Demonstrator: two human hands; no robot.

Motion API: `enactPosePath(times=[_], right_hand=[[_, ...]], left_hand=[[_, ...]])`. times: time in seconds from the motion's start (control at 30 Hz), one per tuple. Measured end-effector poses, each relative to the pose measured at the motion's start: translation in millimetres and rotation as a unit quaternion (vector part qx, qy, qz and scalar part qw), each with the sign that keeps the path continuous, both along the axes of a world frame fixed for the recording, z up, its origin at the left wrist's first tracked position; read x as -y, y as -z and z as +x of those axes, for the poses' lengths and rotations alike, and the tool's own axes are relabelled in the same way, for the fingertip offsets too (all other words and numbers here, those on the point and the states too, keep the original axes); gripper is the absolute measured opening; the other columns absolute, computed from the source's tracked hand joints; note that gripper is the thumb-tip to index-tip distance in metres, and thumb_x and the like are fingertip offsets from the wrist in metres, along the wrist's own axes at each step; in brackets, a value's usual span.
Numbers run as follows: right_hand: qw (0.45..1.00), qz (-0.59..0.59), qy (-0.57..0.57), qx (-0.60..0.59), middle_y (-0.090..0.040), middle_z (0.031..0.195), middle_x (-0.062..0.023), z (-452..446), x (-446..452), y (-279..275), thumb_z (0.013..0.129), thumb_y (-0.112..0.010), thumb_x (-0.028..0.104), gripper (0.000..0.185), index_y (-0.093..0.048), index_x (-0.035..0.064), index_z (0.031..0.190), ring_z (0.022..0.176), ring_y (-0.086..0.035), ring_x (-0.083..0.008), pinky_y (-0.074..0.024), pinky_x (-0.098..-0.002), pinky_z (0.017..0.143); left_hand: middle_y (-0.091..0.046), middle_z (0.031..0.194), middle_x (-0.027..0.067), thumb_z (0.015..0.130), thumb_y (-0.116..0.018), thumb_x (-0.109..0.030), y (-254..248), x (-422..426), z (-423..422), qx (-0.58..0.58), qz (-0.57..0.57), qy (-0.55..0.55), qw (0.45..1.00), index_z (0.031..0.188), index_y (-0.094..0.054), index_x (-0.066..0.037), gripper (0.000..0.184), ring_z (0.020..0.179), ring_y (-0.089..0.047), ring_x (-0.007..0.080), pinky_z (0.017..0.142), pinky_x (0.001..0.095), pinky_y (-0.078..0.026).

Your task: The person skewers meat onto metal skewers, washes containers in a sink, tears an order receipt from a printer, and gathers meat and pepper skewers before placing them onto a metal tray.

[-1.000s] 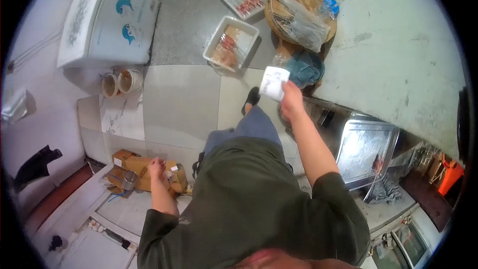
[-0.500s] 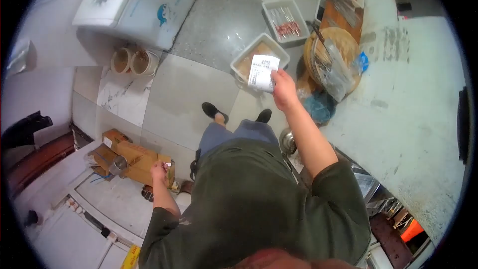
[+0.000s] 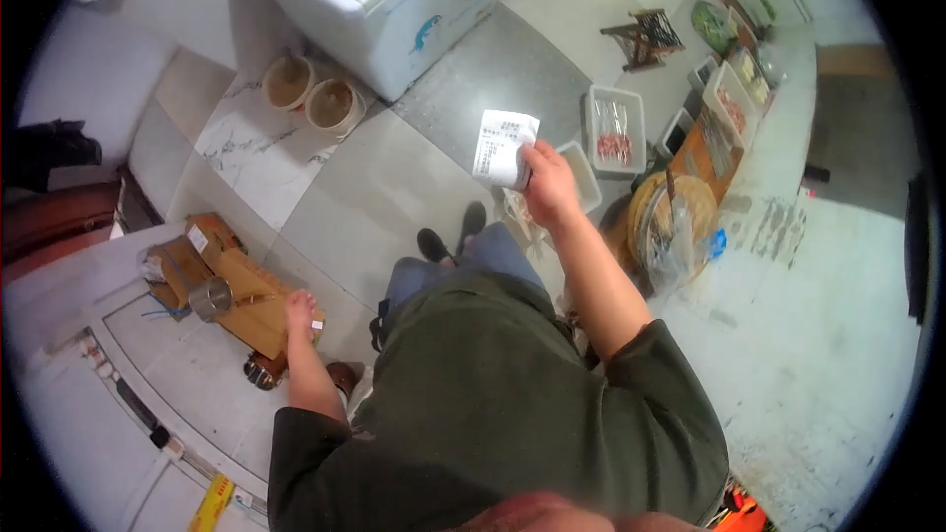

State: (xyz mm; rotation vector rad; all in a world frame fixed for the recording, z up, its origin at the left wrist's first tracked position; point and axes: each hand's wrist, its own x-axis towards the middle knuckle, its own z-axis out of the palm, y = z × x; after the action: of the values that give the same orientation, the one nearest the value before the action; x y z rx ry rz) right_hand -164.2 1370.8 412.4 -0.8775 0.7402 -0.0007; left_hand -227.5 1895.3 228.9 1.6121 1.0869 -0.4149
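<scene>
One bare right hand (image 3: 550, 185) pinched a white printed paper slip (image 3: 505, 148) by its right edge, above the grey tiled floor (image 3: 355, 197). The bare left hand (image 3: 300, 309) was curled in front of the right end of some brown folded cardboard (image 3: 271, 330); whether its fingers held anything could not be told. A shiny cylindrical steel cup (image 3: 210, 299) was near the cardboard's left end. Farther off, a white rectangular plastic tub (image 3: 598, 123) contained skewers of reddish meat (image 3: 614, 149). Beyond stood a dark-topped folding stool (image 3: 645, 39).
</scene>
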Motion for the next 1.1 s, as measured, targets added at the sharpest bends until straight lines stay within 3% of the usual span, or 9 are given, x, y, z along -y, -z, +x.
enactPosePath(times=[0.23, 0.33, 0.57, 0.7, 0.8, 0.9, 0.97, 1.07, 1.1], right_hand=[[0.994, 0.019, -0.111, 0.017, -0.059, 0.108, -0.0121, 107.7, -22.9, 10.6, 0.092, -0.046, 0.013, 0.031, -0.049, -0.0046, 0.117, 0.094, -0.059, -0.0218, -0.0496, -0.0342, 0.081], [0.988, 0.036, -0.148, 0.033, -0.059, 0.109, -0.0116, 157.6, -34.8, 14.8, 0.092, -0.046, 0.013, 0.032, -0.049, -0.0046, 0.118, 0.095, -0.059, -0.0211, -0.0492, -0.0338, 0.081], [0.959, 0.049, -0.277, 0.034, -0.058, 0.11, -0.0109, 243.4, -97.0, 2.7, 0.093, -0.046, 0.014, 0.034, -0.047, -0.0044, 0.121, 0.098, -0.057, -0.0196, -0.0468, -0.0308, 0.082], [0.946, 0.067, -0.317, 0.022, -0.059, 0.108, -0.0107, 279.1, -147.0, 0.9, 0.093, -0.047, 0.015, 0.033, -0.049, -0.0038, 0.119, 0.097, -0.057, -0.0192, -0.0468, -0.0309, 0.082], [0.933, 0.069, -0.351, 0.041, -0.058, 0.108, -0.0108, 316.5, -201.4, 8.8, 0.093, -0.047, 0.016, 0.032, -0.049, -0.0044, 0.118, 0.096, -0.057, -0.0191, -0.0468, -0.0306, 0.082], [0.926, 0.059, -0.371, 0.033, -0.058, 0.108, -0.0119, 343.9, -249.1, 2.6, 0.093, -0.047, 0.016, 0.033, -0.048, -0.0058, 0.118, 0.096, -0.057, -0.0195, -0.0467, -0.0301, 0.082], [0.925, 0.044, -0.375, 0.033, -0.057, 0.109, -0.0126, 360.6, -286.0, -2.6, 0.093, -0.046, 0.016, 0.034, -0.047, -0.0064, 0.118, 0.097, -0.056, -0.0201, -0.0466, -0.0303, 0.083], [0.919, 0.043, -0.39, 0.039, -0.057, 0.109, -0.0135, 378.5, -345.5, -7.7, 0.094, -0.045, 0.016, 0.034, -0.046, -0.0067, 0.119, 0.097, -0.056, -0.021, -0.0465, -0.0308, 0.083], [0.915, 0.046, -0.398, 0.044, -0.057, 0.109, -0.0138, 385.2, -367.6, -9.9, 0.094, -0.045, 0.016, 0.034, -0.046, -0.0067, 0.119, 0.097, -0.056, -0.0213, -0.0464, -0.031, 0.083]], left_hand=[[-0.055, 0.07, 0.0012, 0.091, -0.051, -0.017, 5.3, -44.0, -22.3, -0.033, 0.042, -0.036, 0.998, 0.094, -0.055, -0.005, 0.013, 0.054, -0.049, 0.0101, 0.045, 0.0223, -0.036], [-0.054, 0.075, 0.0026, 0.092, -0.05, -0.018, -66.4, -17.8, -9.3, -0.058, 0.0, -0.055, 0.997, 0.099, -0.053, -0.006, 0.014, 0.059, -0.051, 0.0104, 0.043, 0.0206, -0.036], [-0.052, 0.067, 0.0022, 0.088, -0.053, -0.013, -63.2, -25.0, -50.0, 0.008, 0.019, -0.215, 0.976, 0.078, -0.055, -0.004, 0.013, 0.052, -0.049, 0.0108, 0.042, 0.0209, -0.035], [-0.055, 0.07, 0.003, 0.086, -0.055, -0.014, -65.8, -24.5, -71.6, -0.049, 0.025, -0.237, 0.97, 0.086, -0.056, -0.006, 0.009, 0.054, -0.05, 0.0112, 0.043, 0.0227, -0.036], [-0.055, 0.068, 0.0039, 0.086, -0.054, -0.018, -29.3, -46.7, -88.4, -0.057, 0.075, -0.253, 0.963, 0.084, -0.057, -0.003, 0.015, 0.051, -0.051, 0.0123, 0.04, 0.0203, -0.034], [-0.054, 0.067, 0.0038, 0.086, -0.054, -0.016, 14.9, -88.6, -103.4, 0.001, -0.132, -0.348, 0.928, 0.087, -0.057, -0.002, 0.014, 0.051, -0.05, 0.0113, 0.039, 0.0202, -0.033], [-0.055, 0.069, 0.0041, 0.085, -0.056, -0.015, 23.8, -106.2, -89.2, 0.097, -0.299, -0.394, 0.864, 0.093, -0.056, -0.002, 0.016, 0.051, -0.05, 0.0113, 0.04, 0.0202, -0.033], [-0.053, 0.071, 0.0035, 0.083, -0.056, -0.014, 14.1, -104.4, -23.4, -0.019, -0.037, -0.349, 0.936, 0.086, -0.054, -0.007, 0.008, 0.055, -0.049, 0.0131, 0.042, 0.0231, -0.036], [-0.055, 0.072, 0.0036, 0.086, -0.054, -0.015, 26.8, -121.5, -21.6, -0.01, -0.082, -0.359, 0.93, 0.088, -0.055, -0.005, 0.01, 0.058, -0.051, 0.0126, 0.042, 0.0226, -0.036]])
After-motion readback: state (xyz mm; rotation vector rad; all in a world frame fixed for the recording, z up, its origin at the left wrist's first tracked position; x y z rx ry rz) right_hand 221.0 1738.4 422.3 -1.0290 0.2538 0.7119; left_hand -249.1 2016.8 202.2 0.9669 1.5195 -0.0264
